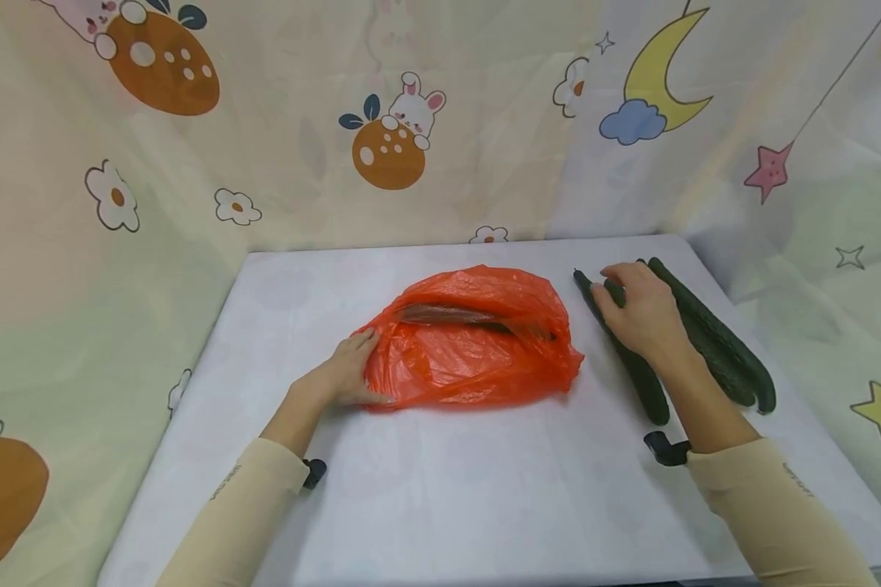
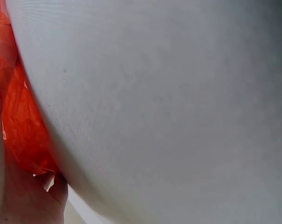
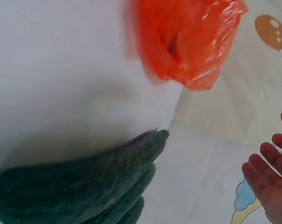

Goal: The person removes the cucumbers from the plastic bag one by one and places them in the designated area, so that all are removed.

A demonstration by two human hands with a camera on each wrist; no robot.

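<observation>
In the head view an orange-red plastic bag (image 1: 455, 363) lies mid-table. A long dark shape (image 1: 448, 314) shows in its upper part, partly covered by the film. My left hand (image 1: 348, 371) rests against the bag's left end, fingers spread along its edge and thumb along the front; the left wrist view catches fingers beside the crumpled plastic. Over the dark green cucumbers (image 1: 727, 350) on the right hovers my right hand (image 1: 642, 314), covering part of them. The right wrist view shows that hand's fingers extended and loosely bent, holding nothing.
A separate cucumber (image 1: 646, 387) lies slanted between the bag and the others. The white tabletop (image 1: 477, 489) meets a hanging cloth (image 1: 301, 147) printed with rabbits, flowers, a moon and stars at its back and sides. Both wrists carry small dark cameras.
</observation>
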